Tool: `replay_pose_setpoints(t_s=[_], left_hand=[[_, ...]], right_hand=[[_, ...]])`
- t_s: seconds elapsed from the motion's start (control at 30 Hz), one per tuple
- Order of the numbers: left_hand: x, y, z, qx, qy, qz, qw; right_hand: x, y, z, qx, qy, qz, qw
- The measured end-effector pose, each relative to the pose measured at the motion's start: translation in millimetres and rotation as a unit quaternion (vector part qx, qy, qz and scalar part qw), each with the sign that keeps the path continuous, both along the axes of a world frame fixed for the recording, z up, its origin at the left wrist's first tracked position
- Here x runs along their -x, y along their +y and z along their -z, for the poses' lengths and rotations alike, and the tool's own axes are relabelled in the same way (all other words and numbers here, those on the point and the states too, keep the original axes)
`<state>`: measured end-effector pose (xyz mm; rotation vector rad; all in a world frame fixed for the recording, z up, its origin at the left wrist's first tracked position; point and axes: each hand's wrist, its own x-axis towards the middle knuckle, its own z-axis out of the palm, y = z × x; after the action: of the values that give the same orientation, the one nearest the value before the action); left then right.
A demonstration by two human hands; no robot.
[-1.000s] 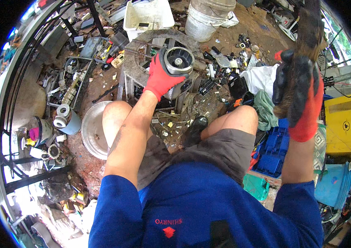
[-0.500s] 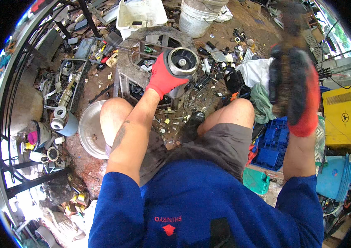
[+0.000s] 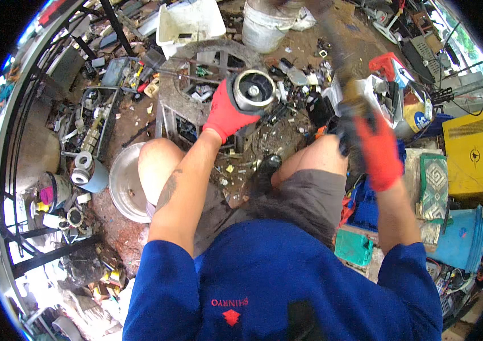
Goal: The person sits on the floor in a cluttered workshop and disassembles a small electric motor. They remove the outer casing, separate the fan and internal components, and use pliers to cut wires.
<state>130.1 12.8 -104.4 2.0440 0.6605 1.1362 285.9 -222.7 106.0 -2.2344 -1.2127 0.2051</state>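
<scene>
My left hand point(image 3: 231, 111), in a red and black glove, is wrapped round a short metal cylinder point(image 3: 269, 101). The cylinder has a shiny rim, a dark inside and a small pale hub at its centre, and is held at the right edge of a round grey metal stand point(image 3: 174, 88). My right hand point(image 3: 375, 142), gloved the same way, is raised above my right knee. In it is a long brown tool point(image 3: 341, 57), smeared by motion, pointing away up and to the left; its kind I cannot make out.
Scrap parts litter the floor around the stand. Beyond it are a white bin point(image 3: 190, 25) and a dirty white bucket point(image 3: 264, 28). A clear basin point(image 3: 117, 182) lies by my left knee. To the right sit a yellow case point(image 3: 471, 153) and a blue bucket point(image 3: 462, 241).
My right hand has swung left and inward with the tool, which now tilts left instead of standing upright. The cylinder in my left hand has shifted slightly right.
</scene>
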Motion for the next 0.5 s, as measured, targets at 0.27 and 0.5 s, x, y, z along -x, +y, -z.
replay_pose_setpoints(t_s=[0.27, 0.5], left_hand=[[-16.9, 1.0, 6.4, 0.036, -0.063, 0.048, 0.996], [-28.6, -14.8, 15.1, 0.024, -0.03, 0.057, 0.998]], right_hand=[[-16.1, -36.7, 43.6, -0.259, 0.229, -0.134, 0.929], [-17.7, 9.5, 98.3, 0.035, 0.066, -0.018, 0.997]])
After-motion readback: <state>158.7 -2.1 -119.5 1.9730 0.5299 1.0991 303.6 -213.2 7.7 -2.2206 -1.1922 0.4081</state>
